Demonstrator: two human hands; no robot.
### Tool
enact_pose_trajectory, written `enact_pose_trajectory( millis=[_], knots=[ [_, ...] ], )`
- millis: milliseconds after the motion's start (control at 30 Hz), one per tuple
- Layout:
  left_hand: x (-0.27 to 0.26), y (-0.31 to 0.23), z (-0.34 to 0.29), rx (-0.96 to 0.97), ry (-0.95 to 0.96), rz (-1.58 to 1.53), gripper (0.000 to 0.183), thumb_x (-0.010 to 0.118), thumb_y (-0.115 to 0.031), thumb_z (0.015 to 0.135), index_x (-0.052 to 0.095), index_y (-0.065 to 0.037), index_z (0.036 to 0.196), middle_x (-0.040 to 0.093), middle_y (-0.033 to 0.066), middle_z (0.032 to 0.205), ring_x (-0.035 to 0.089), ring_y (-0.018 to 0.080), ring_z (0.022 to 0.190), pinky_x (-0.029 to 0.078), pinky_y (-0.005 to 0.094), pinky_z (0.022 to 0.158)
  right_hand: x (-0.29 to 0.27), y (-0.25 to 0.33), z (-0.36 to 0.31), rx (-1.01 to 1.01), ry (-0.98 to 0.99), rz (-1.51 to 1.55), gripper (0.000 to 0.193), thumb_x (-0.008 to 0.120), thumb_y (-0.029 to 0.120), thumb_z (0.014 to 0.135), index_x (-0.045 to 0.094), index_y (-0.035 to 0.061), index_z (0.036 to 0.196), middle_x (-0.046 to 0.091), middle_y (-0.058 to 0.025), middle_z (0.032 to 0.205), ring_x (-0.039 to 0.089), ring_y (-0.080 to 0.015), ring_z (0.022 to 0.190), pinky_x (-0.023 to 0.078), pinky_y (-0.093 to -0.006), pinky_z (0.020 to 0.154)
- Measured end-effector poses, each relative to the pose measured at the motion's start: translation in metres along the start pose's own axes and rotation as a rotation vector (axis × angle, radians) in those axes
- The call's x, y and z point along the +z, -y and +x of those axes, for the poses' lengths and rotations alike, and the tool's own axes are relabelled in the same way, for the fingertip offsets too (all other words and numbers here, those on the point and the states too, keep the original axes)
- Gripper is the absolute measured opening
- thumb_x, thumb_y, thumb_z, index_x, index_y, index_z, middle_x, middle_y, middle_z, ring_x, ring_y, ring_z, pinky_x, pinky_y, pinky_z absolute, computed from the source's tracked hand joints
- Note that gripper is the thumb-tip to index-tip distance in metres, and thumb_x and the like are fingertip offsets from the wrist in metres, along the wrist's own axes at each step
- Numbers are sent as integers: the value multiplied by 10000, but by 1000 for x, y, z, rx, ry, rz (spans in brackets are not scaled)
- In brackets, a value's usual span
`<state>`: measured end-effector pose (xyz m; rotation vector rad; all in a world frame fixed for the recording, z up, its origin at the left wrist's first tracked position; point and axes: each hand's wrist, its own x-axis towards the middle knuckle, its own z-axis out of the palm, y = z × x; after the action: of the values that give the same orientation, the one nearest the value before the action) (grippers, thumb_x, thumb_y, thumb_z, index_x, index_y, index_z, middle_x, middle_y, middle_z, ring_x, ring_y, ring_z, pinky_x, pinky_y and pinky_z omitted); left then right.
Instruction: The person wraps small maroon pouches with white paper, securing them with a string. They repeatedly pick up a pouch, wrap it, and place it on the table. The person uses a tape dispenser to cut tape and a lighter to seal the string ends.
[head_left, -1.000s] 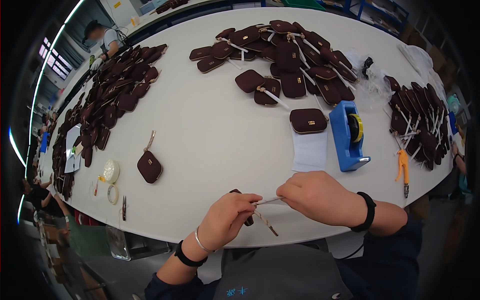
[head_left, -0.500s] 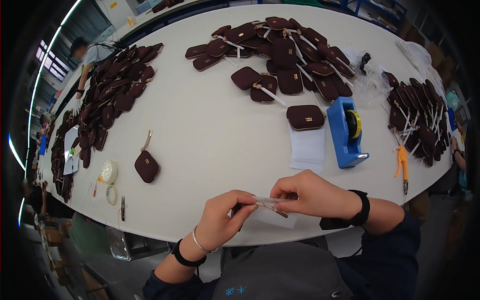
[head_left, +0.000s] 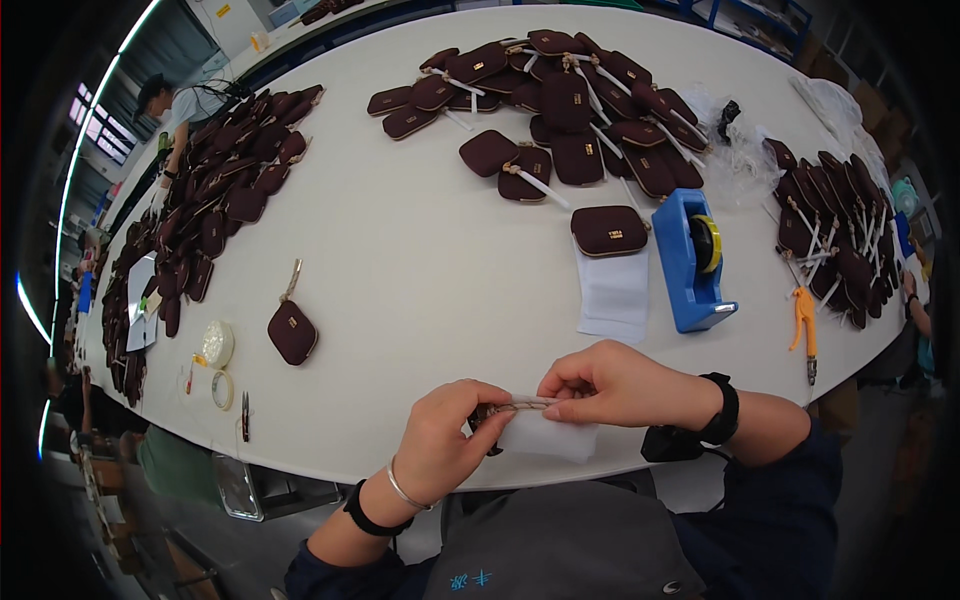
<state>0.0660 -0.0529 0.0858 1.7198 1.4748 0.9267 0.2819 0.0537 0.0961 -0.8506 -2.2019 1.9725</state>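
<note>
One left hand (head_left: 452, 428) and one right hand (head_left: 612, 388) are pinching a thin white papery sheet (head_left: 550, 438) and a tan cord strap (head_left: 528, 406) above a white tabletop (head_left: 430, 300).

The left one is gripping one end beside a mostly hidden dark maroon pouch (head_left: 483, 413); the right is pressing thumb to fingertips at the other. The strap is lying along the sheet's upper edge. A slackening pinch could let it slide out crooked, I'd guess; uneven pulling could crease the sheet.
</note>
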Motion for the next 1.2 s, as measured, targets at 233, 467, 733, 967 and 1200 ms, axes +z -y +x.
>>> enact_pose_trajectory(
  millis=[233, 467, 733, 967, 1200],
  knots=[
    [-11, -4, 6, -49, 188, -88, 314, 728, -55, 831, 658, -3, 1133, 706, 99, 889, 619, 148, 709, 496, 255, 682, 1, 5, -1, -50, -4, -81, 185, 644, 153, 864, 654, -24, 916, 630, -51, 674, 564, -112, 604, 446, -267, 578],
    [-6, -6, 11, -170, 226, -146, 167, 699, -85, 863, 716, -7, 1009, 700, 98, 817, 604, 123, 661, 489, 241, 639, -2, 6, -6, 36, -16, -14, 165, 676, 153, 890, 677, -7, 934, 628, -21, 696, 546, -73, 609, 447, -236, 578],
    [-13, 3, 3, -279, 131, -325, 156, 620, -85, 940, 691, 34, 1013, 613, 12, 622, 551, 72, 460, 431, 223, 436, -14, -9, -24, 91, -265, 170, 121, 659, 79, 905, 672, -22, 971, 658, -36, 746, 600, -80, 619, 499, -220, 573],
    [-21, -1, 8, -478, 159, -508, 194, 649, -117, 931, 697, 37, 1037, 688, 40, 799, 604, 62, 691, 495, 199, 622, -3, -24, 4, -840, -528, -757, 315, 697, -5, 755, 620, -6, 1060, 639, -172, 1043, 624, -299, 909, 514, -353, 760],
    [-15, -4, 6, -417, 103, -512, 201, 645, -118, 931, 694, 35, 1052, 667, 21, 789, 550, 43, 674, 446, 197, 590, 0, -23, 6, -912, -355, -760, 355, 655, -64, 731, 532, 21, 1053, 631, -195, 1099, 624, -361, 924, 504, -434, 817]
  ],
)
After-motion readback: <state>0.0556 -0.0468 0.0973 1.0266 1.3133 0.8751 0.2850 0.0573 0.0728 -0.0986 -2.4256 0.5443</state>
